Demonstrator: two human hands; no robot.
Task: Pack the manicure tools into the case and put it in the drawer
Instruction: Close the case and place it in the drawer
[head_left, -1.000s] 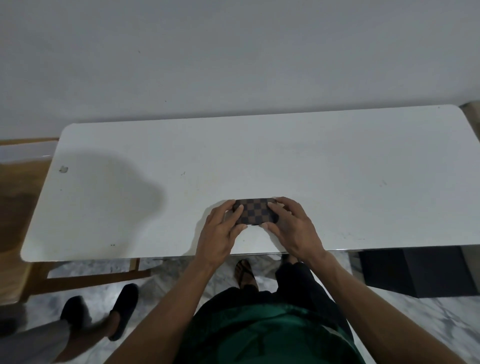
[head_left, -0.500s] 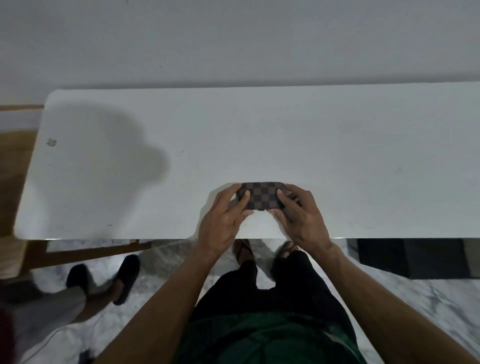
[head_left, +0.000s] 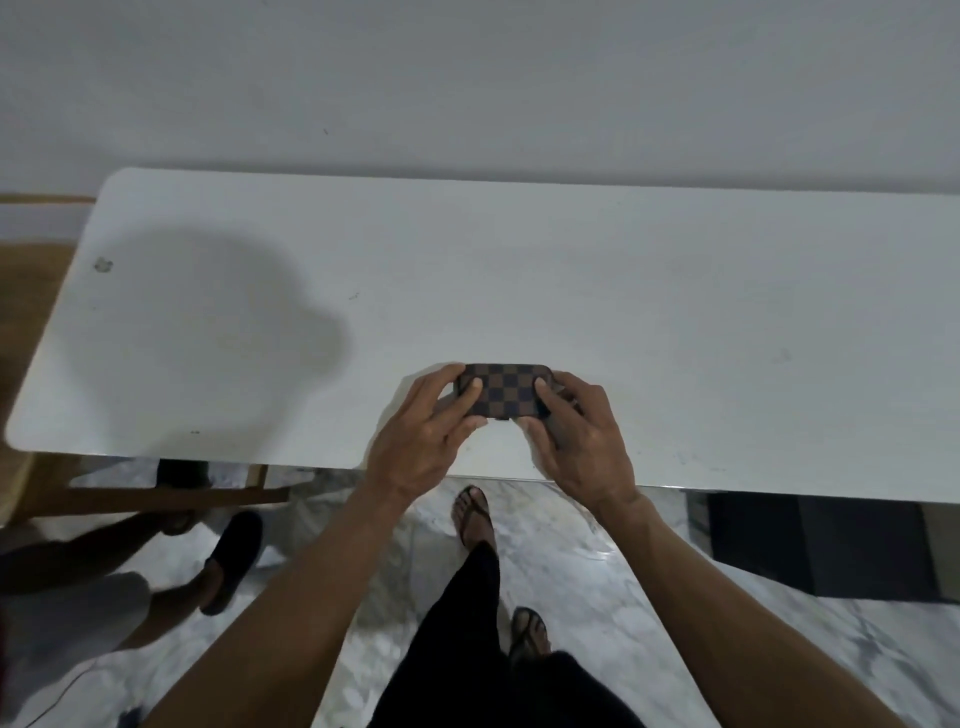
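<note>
Your hands: left hand and right hand both grip the closed checkered case.
Around you: bare white table; someone's dark shoe on the floor, left.

A: How is the lighting behaving?

B: The scene is reading dim and grey. A large soft shadow is lying on the white table, well to the left of the fingers, so light is arriving from the right.

A: Any glare or distortion?

B: A thin highlight is running along the table's near edge, below the fingers. The table's far edge is bowing slightly. The marble floor is rendering soft.
</note>
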